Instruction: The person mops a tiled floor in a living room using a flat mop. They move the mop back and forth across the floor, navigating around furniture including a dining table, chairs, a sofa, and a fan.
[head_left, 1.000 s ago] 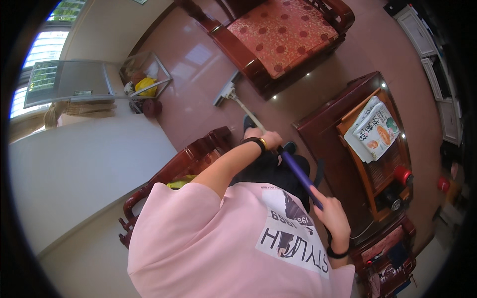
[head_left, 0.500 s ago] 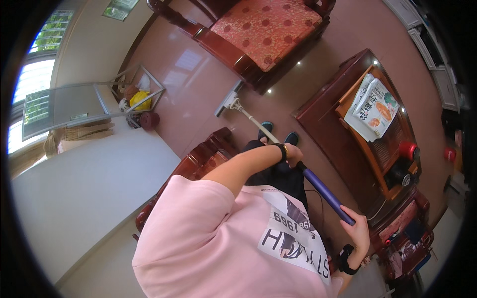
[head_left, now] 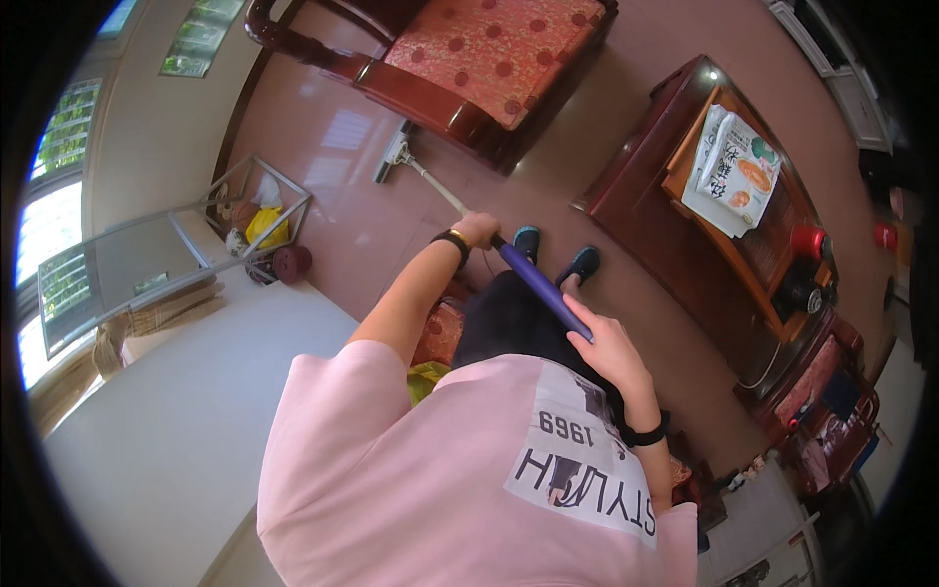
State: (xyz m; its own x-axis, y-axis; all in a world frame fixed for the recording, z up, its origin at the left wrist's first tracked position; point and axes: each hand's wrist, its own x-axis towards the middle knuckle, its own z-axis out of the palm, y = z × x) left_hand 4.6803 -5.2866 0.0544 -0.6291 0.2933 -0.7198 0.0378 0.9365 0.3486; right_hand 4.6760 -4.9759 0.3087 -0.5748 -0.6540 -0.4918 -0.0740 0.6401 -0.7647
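Note:
A long-handled mop [head_left: 540, 284] with a purple grip and a cream pole slants across in front of me. Its flat mop head [head_left: 393, 155] rests on the tiled floor, close beside the base of a red-cushioned wooden chair [head_left: 489, 49]. My left hand [head_left: 477, 231] is closed round the pole just above the purple grip, knuckles upward. Lower down, my right hand [head_left: 610, 348] wraps the end of the purple grip, its thumb lying along it. Both feet, in dark slippers [head_left: 581, 264], stand on the floor beyond the handle.
To the right is a dark wooden coffee table [head_left: 646, 186] with newspapers [head_left: 736, 171] and a red tin [head_left: 808, 240]. At left stand a metal-framed rack [head_left: 186, 230], a yellow bag [head_left: 269, 225] and a white panel [head_left: 196, 411]. Another wooden seat [head_left: 812, 411] is at lower right.
Both hands have swung left and forward with the mop. The mop head has slid farther away along the chair's side. My body has turned, and the view has shifted with it.

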